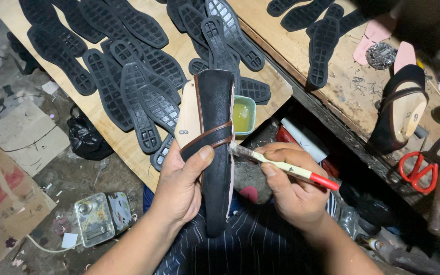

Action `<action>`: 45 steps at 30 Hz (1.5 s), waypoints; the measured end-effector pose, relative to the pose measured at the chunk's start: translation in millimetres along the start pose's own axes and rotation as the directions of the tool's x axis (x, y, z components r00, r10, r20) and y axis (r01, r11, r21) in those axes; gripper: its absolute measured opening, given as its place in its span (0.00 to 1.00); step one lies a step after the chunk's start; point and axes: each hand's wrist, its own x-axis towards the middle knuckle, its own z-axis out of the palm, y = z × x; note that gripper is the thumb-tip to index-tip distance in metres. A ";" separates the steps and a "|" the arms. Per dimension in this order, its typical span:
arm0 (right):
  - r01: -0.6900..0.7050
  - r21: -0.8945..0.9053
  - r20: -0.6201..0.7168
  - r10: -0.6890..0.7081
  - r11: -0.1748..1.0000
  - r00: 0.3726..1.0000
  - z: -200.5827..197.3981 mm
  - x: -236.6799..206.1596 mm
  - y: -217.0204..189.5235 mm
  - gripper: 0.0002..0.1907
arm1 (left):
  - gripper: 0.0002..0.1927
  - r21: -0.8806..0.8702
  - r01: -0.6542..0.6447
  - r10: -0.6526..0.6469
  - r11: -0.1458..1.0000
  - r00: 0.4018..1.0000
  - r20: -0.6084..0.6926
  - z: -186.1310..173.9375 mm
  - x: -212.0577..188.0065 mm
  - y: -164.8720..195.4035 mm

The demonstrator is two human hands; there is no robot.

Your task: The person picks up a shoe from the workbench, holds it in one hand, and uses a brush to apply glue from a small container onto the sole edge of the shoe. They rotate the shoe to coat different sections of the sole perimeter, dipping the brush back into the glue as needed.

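My left hand (182, 183) grips a shoe last (189, 114) covered with a black suede upper (215, 127) that has a brown strap across it; my thumb presses on the strap. In my right hand (291, 186) is a small brush (286, 167) with a pale handle and red end. Its bristle tip touches the upper's right edge, just below the strap. A small pale green bowl of yellowish glue (244, 114) sits right behind the shoe on the wooden board.
Several black rubber soles (133, 81) lie spread over the plywood board (128, 145). Another lasted black shoe (401, 109), red scissors (417, 170) and pink insoles (375, 33) are on the bench at right. Cardboard and a metal tin (95, 219) lie on the floor at left.
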 end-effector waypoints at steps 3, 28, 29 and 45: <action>-0.025 0.003 -0.003 0.025 1.000 1.000 1.9 0.0 0.5 0.09 | 0.25 -0.010 -0.009 0.009 1.000 1.000 0.018 0.1 0.1 0.4; 0.025 -0.147 0.166 0.000 0.989 0.986 -3.6 -3.9 -12.4 0.09 | 0.22 0.015 -0.008 0.009 1.000 0.996 -0.088 -4.0 7.0 -0.6; 0.034 -0.146 0.181 -0.007 0.989 0.984 -4.9 -4.6 -12.6 0.09 | 0.22 0.014 0.004 -0.003 1.000 0.994 -0.107 -4.9 7.6 -0.8; 0.068 -0.630 0.160 0.043 0.774 0.986 -8.5 66.0 139.6 0.07 | 0.26 -0.008 0.105 -0.105 0.994 0.972 -0.212 -32.2 3.7 6.9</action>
